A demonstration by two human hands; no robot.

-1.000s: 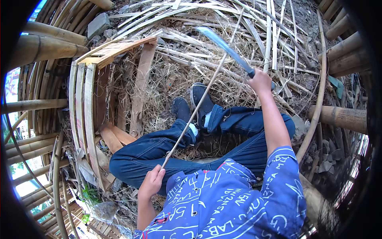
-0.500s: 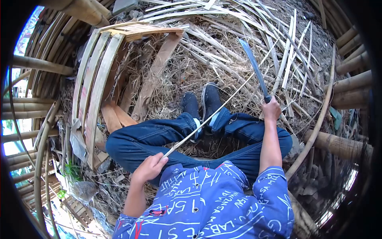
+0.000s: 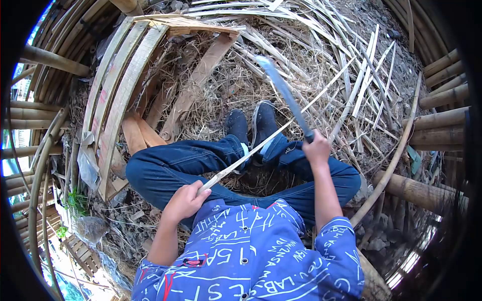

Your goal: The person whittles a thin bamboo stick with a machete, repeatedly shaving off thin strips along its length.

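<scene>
My left hand (image 3: pixel 185 201) is closed round the near end of a long, thin bamboo strip (image 3: pixel 236 164), resting close over my left thigh. The strip slants away to the upper right, above my crossed legs and past my shoes. In my right hand (image 3: pixel 317 148) is the dark handle of a machete (image 3: pixel 287 91). Its long blade points up and to the left, slightly blurred, and crosses over the strip in this view. My right hand is above my right knee.
A wooden slatted crate (image 3: pixel 131 75) lies on its side at the left. Many split bamboo strips (image 3: pixel 369 75) and dry shavings (image 3: pixel 216 105) cover the ground ahead. Bamboo poles (image 3: pixel 427 193) border the right side, and a clear plastic bag (image 3: pixel 93 230) lies at the lower left.
My right hand has moved left with the machete, whose blade now tilts further left and overlaps the strip. My left hand keeps its grip on the strip. The camera view has shifted slightly.
</scene>
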